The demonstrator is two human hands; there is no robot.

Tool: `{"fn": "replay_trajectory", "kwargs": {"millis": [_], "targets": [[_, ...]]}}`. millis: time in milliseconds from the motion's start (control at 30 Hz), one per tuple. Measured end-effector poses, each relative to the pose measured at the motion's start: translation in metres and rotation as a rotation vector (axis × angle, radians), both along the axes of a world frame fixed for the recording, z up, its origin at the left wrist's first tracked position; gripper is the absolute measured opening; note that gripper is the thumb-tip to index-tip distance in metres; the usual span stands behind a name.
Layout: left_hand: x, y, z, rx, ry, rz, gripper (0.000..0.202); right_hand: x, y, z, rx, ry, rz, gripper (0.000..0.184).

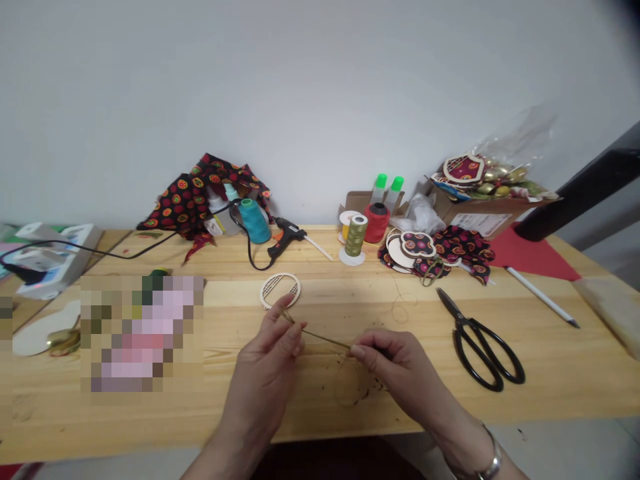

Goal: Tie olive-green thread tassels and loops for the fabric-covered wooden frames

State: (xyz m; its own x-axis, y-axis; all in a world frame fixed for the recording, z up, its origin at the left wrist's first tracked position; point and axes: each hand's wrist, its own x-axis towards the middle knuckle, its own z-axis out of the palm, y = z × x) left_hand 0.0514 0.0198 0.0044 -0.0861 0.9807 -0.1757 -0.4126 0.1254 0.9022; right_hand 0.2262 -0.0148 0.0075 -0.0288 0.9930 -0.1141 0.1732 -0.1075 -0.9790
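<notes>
An olive-green cord (325, 337) runs taut between my two hands above the front of the wooden table. My left hand (273, 353) pinches one end, where the cord forms a small loop by the index finger. My right hand (390, 357) grips the other part between thumb and fingertips, and thin thread trails below it. Just behind my left hand lies a round wooden lattice piece (267, 287), partly covered by my index finger. Black-handled scissors (480, 347) lie to the right of my right hand, blades pointing away.
Toward the wall stand a glue gun (289, 237), a teal thread cone (255, 222), an olive spool (356, 237) and a red cone (377, 223). Patterned fabric pieces (465, 247) and a filled cardboard box (480, 213) are at right. A white pen (543, 297) lies nearby.
</notes>
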Motion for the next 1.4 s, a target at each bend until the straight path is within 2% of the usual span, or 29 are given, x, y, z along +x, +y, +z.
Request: {"fn": "replay_trajectory", "kwargs": {"millis": [67,200,367,467,567,633,700,767,833,867,933,1033,1133,1233,1333,1400], "targets": [[-0.005,0.004,0.001,0.014,-0.056,-0.001,0.004,0.006,0.000,-0.001,0.002,-0.026,-0.013,0.022],[-0.013,0.008,0.003,0.007,-0.130,0.032,0.014,0.016,0.000,-0.002,0.018,-0.061,-0.033,0.023],[-0.022,0.009,0.001,0.058,0.030,-0.005,0.006,0.024,-0.001,0.000,0.063,-0.111,-0.051,0.022],[-0.034,0.015,0.000,0.020,0.291,-0.098,0.009,0.027,-0.002,0.003,0.121,-0.164,-0.033,0.021],[-0.051,0.024,0.004,0.089,0.765,-0.225,0.023,0.030,-0.003,0.008,0.173,-0.226,0.004,0.020],[-0.059,0.028,0.010,0.170,1.125,-0.177,0.031,0.030,-0.004,0.010,0.213,-0.272,0.036,0.020],[-0.059,0.026,0.018,0.289,1.331,-0.030,0.033,0.029,-0.004,0.013,0.250,-0.318,0.070,0.021],[-0.051,0.019,0.025,0.461,1.306,0.056,0.030,0.026,-0.005,0.014,0.275,-0.360,0.109,0.023],[-0.036,0.009,0.028,0.595,1.115,-0.049,0.028,0.021,-0.006,0.016,0.290,-0.399,0.157,0.026],[-0.028,0.003,0.028,0.635,1.031,-0.161,0.029,0.018,-0.006,0.017,0.296,-0.419,0.182,0.027],[-0.013,-0.006,0.024,0.626,0.929,-0.405,0.034,0.013,-0.008,0.020,0.310,-0.454,0.227,0.025],[-0.001,-0.014,0.014,0.493,0.833,-0.631,0.040,0.009,-0.008,0.023,0.340,-0.457,0.280,0.021],[0.003,-0.015,0.011,0.447,0.787,-0.730,0.040,0.009,-0.008,0.025,0.354,-0.434,0.303,0.021],[0.004,-0.013,0.016,0.481,0.785,-0.815,0.039,0.012,-0.007,0.023,0.345,-0.457,0.303,0.020],[0.004,-0.011,0.021,0.511,0.819,-0.843,0.037,0.012,-0.007,0.020,0.329,-0.472,0.315,0.020],[0.003,-0.012,0.019,0.518,0.853,-0.842,0.036,0.011,-0.006,0.018,0.315,-0.475,0.318,0.019]]}}
